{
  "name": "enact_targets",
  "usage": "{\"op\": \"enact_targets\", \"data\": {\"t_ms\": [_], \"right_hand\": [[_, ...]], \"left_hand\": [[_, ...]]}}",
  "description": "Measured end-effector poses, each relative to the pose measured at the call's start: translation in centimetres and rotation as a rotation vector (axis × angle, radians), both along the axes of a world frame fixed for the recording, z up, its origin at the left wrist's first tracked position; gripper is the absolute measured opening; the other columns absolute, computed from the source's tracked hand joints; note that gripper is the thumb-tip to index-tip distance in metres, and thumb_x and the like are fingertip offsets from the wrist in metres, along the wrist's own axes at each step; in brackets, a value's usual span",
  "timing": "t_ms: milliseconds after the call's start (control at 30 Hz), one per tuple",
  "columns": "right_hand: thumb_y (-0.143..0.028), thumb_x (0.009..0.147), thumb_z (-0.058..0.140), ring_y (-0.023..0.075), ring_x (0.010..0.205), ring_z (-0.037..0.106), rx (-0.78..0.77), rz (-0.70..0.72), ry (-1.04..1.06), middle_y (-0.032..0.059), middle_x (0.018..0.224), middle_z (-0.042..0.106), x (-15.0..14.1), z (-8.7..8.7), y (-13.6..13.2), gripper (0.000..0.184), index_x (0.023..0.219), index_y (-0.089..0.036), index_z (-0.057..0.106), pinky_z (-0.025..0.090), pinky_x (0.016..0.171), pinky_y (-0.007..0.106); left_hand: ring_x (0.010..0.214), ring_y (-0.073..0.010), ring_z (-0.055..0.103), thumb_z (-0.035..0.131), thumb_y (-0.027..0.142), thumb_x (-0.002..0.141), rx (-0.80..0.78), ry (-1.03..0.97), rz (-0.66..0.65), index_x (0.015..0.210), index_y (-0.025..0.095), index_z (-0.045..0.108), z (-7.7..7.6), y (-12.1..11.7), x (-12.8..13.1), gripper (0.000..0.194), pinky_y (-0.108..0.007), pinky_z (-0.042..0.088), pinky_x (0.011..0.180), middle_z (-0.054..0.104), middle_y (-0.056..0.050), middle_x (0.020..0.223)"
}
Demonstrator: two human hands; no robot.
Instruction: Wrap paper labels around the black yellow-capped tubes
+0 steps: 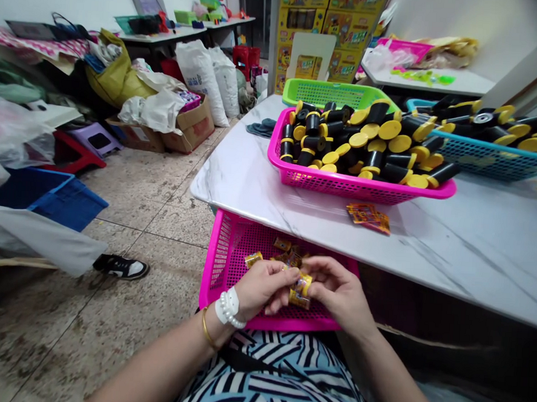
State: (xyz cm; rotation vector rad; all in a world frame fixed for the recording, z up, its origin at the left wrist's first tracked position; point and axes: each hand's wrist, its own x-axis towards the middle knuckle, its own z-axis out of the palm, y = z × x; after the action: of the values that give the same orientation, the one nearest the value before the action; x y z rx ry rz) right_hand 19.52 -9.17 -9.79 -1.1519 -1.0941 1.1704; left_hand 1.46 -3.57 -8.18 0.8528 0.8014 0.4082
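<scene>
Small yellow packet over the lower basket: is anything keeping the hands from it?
Nothing visible does: the left hand and right hand meet at the yellow packet, and the pink basket's walls stand around, not between.

White sacks [202, 78] stand beside a cardboard box [195, 127] holding what may be plastic bags [153, 110].

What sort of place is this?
Probably a small packing workshop: a pink basket heaped with black-and-yellow containers, stacked printed cartons, and stuffed white sacks on the floor.
</scene>
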Motion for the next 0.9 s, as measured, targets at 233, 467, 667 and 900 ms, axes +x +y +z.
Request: {"op": "enact_targets", "data": {"t_ms": [233, 467, 667, 900], "right_hand": [[-0.035, 0.081, 0.081, 0.0131, 0.064, 0.060, 0.153, -0.096, 0.010, 0.0010, 0.078, 0.058, -0.1, -1.4, -0.7, 0.011, 0.089, -0.027, 0.081, 0.055, 0.052, 0.026], [-0.027, 0.083, 0.078, 0.0114, 0.065, 0.063, 0.176, -0.126, -0.049, 0.0021, 0.091, 0.058, -0.8, -0.5, -1.3, 0.013, 0.096, -0.029, 0.080, 0.058, 0.051, 0.024], [-0.028, 0.088, 0.074, 0.0104, 0.053, 0.063, 0.204, -0.183, -0.056, -0.0008, 0.082, 0.055, -1.7, -1.2, -1.4, 0.003, 0.089, -0.026, 0.075, 0.057, 0.044, 0.025], [-0.026, 0.083, 0.077, 0.0130, 0.060, 0.058, 0.262, -0.197, -0.268, 0.0005, 0.070, 0.059, -2.1, -1.1, -0.2, 0.006, 0.079, -0.022, 0.076, 0.051, 0.051, 0.025]], "left_hand": [[0.034, -0.0054, 0.048, 0.084, 0.052, 0.072, -0.228, -0.199, 0.074, 0.090, 0.013, 0.063, 0.1, -1.2, 0.4, 0.048, -0.015, 0.031, 0.031, 0.065, 0.002, 0.057], [0.031, -0.0021, 0.041, 0.083, 0.063, 0.068, -0.193, -0.177, 0.108, 0.077, 0.011, 0.062, -0.5, -1.8, 1.7, 0.057, -0.015, 0.023, 0.028, 0.061, 0.003, 0.052], [0.028, -0.0005, 0.034, 0.082, 0.068, 0.063, -0.216, -0.109, 0.112, 0.069, 0.012, 0.059, -0.8, -1.5, 2.1, 0.061, -0.015, 0.017, 0.027, 0.057, 0.004, 0.047], [0.027, -0.0016, 0.028, 0.082, 0.071, 0.059, -0.244, 0.019, 0.224, 0.070, 0.016, 0.056, -1.2, -1.5, 1.1, 0.062, -0.014, 0.018, 0.028, 0.045, 0.010, 0.039]]}}
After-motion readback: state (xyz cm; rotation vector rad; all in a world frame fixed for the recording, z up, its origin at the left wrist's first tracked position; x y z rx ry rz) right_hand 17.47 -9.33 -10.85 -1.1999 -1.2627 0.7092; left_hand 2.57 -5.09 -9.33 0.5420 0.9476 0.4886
